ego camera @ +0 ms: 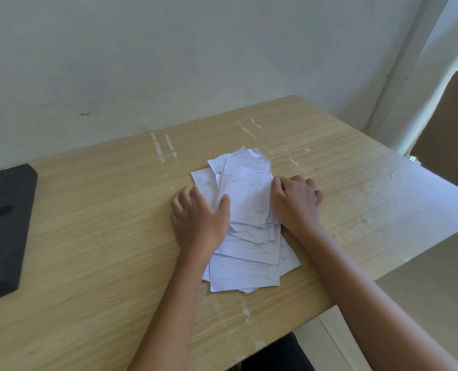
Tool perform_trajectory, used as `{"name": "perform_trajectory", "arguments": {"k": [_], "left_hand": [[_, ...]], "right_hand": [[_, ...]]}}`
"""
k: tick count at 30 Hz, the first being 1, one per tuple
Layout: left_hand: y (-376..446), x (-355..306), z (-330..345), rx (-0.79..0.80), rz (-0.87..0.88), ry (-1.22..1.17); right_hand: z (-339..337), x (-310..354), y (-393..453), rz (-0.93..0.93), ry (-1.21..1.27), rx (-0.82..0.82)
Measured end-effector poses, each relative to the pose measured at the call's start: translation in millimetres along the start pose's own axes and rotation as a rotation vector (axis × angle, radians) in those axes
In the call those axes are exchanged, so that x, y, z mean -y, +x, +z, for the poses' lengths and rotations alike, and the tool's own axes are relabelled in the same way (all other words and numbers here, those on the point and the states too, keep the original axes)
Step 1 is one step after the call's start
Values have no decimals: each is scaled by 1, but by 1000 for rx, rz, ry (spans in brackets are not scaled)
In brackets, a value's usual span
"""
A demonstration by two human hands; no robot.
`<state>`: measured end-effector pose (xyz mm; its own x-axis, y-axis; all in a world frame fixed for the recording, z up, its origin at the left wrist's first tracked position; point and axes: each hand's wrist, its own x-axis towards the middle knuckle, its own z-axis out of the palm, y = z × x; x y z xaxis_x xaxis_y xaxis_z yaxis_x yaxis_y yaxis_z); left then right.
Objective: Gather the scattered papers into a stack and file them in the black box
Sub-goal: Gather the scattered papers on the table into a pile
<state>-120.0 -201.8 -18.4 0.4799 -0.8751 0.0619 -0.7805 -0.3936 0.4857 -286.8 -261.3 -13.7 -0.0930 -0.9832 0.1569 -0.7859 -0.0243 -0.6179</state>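
A loose pile of white printed papers (249, 199) lies fanned out in the middle of the wooden table (102, 236), its sheets overlapping at different angles. My left hand (198, 218) rests on the pile's left side, with the thumb on the top sheet and the fingers lying on the sheets beneath. My right hand (294, 199) presses against the pile's right edge, fingers bent down at the paper's border. The black box (3, 226) lies flat at the table's far left edge, partly cut off by the frame, well apart from both hands.
A pale wall stands directly behind the table. The table's right corner ends near a window frame (410, 76), and its front edge runs diagonally at the lower right, with floor tiles (423, 303) below.
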Motion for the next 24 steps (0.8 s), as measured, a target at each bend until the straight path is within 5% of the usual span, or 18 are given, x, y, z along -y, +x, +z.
{"name": "perform_trajectory", "arguments": {"k": [5,17,24], "left_hand": [[1,-15,-1,150,27,100],[14,-60,5,70,-51,168],[36,-63,-2,201,-64,91]], "right_hand": [[-2,2,0,-35,-55,85],[-1,-6,0,-112,-73,79],[0,-7,1,-112,-97,65]]}}
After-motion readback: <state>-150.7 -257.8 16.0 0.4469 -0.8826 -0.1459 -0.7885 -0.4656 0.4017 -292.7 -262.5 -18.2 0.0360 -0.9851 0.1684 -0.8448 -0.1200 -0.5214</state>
